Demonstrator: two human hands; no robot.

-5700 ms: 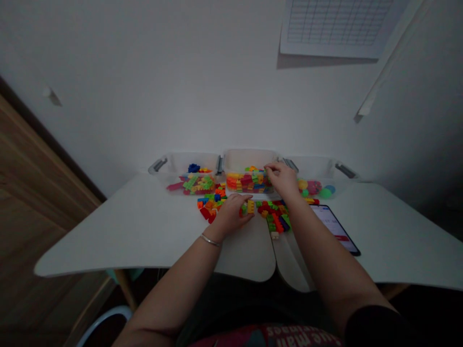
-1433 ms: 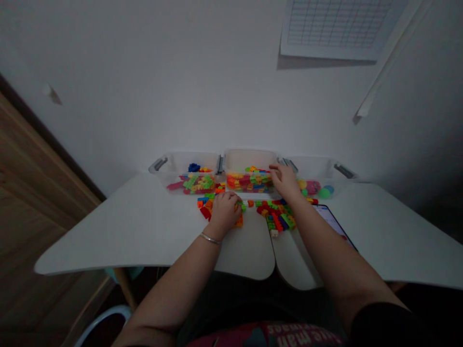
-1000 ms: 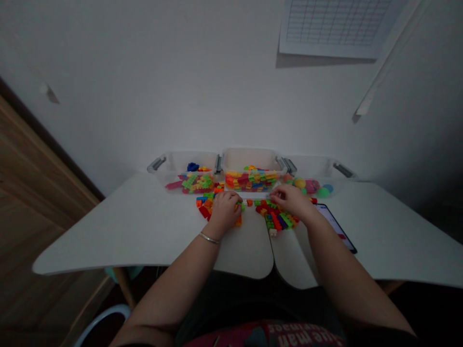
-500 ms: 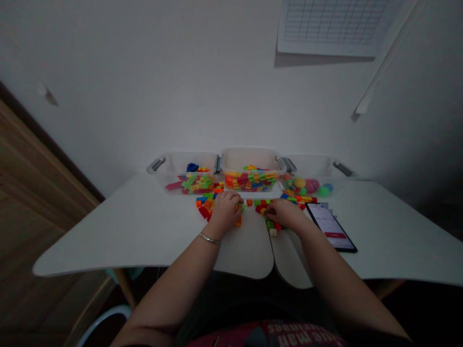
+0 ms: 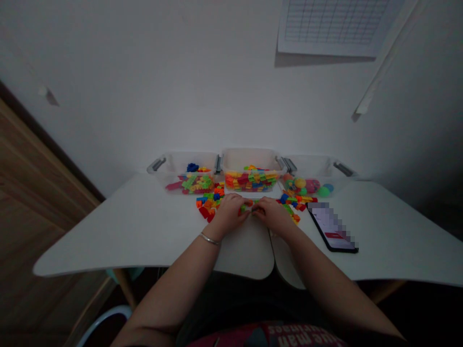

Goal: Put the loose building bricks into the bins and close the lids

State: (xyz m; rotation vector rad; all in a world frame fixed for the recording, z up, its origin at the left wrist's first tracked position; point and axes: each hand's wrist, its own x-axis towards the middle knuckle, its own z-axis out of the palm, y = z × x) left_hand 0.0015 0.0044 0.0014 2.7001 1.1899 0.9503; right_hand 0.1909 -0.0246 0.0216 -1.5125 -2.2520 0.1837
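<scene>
My left hand (image 5: 229, 212) is closed in a pinch near the middle of the table, with a bit of green toy brick (image 5: 243, 208) showing at its fingertips. Close beside it, my right hand (image 5: 272, 212) has its fingers pressed together; a small dark piece seems to be at their tips, too small to name. The two sets of fingertips almost meet. Loose toy bricks (image 5: 205, 211) in red, orange, green and blue lie left of my left hand. More colored bricks (image 5: 291, 210) lie under and to the right of my right hand.
Three clear plastic bins stand along the wall: a left bin (image 5: 173, 161) and a middle bin (image 5: 253, 156) with bricks, and a right bin (image 5: 314, 164) with colored balls. A phone (image 5: 333, 229) lies on the white table (image 5: 119, 236) at right.
My right hand has moved left from the bricks on the right, up to my left hand. My left hand has shifted slightly right.
</scene>
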